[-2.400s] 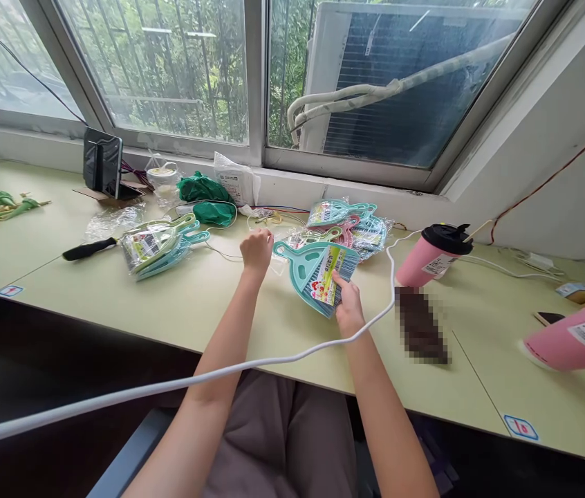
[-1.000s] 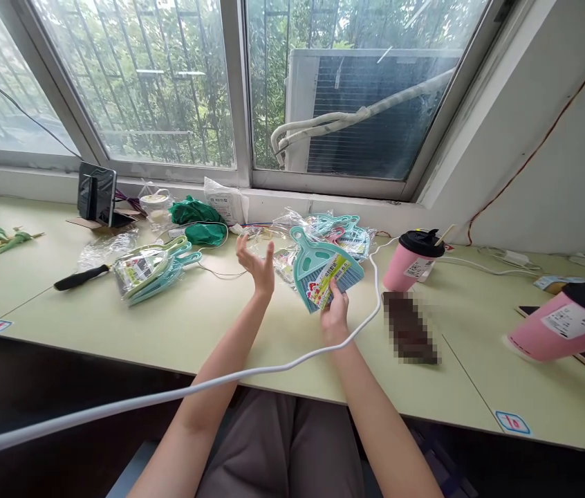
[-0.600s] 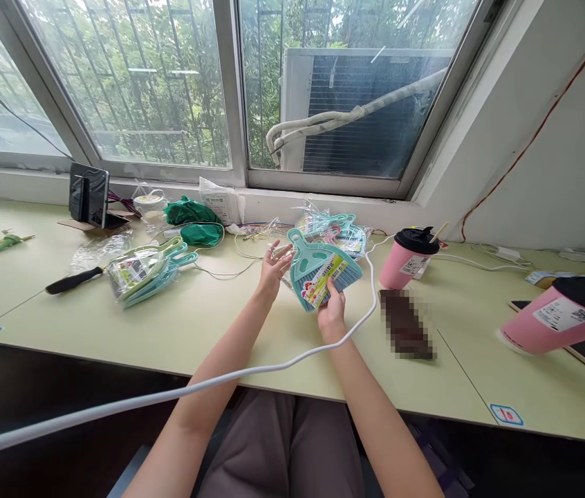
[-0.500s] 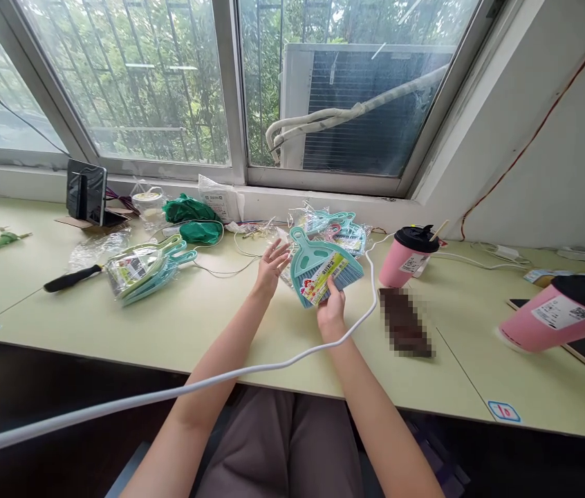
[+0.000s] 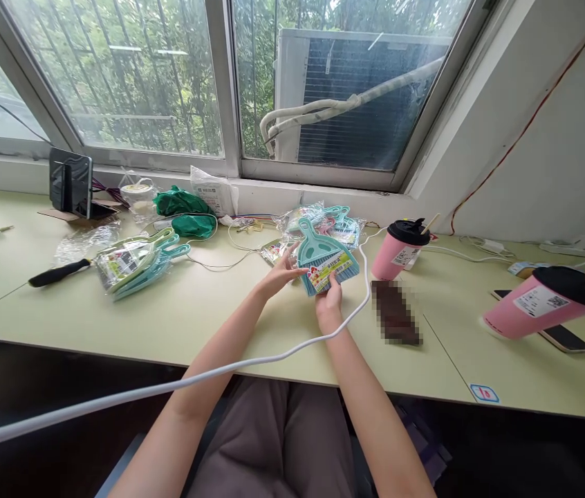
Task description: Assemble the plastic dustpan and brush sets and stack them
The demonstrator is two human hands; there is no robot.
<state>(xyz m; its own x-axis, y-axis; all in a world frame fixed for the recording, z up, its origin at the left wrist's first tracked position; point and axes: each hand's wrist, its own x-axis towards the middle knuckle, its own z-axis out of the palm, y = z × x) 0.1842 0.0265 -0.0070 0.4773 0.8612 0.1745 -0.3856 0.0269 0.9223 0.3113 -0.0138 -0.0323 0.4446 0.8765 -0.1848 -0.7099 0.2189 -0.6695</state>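
Observation:
A teal mini dustpan and brush set (image 5: 318,247) with a printed label is held above the table, its handle pointing up toward the window. My right hand (image 5: 330,299) grips its lower edge, thumb on the label. At the set's left side is my left hand (image 5: 283,271), thumb against the edge and the other fingers partly hidden behind it. Behind it lie more dustpan sets (image 5: 345,225) in clear wrapping. On the left of the table, several wrapped dustpan sets (image 5: 134,263) are stacked, beside a black handle (image 5: 59,272).
A white cable (image 5: 251,361) crosses in front of my forearms. Pink cups (image 5: 397,254) with black lids stand at the right, near phones. Along the window side are a propped tablet (image 5: 71,183), a green bag (image 5: 183,202) and clear plastic wrapping (image 5: 88,241).
My left hand has moved right, from raised beside the dustpan set with fingers spread to holding its left edge. The set has turned slightly in my right hand. The view has shifted a little.

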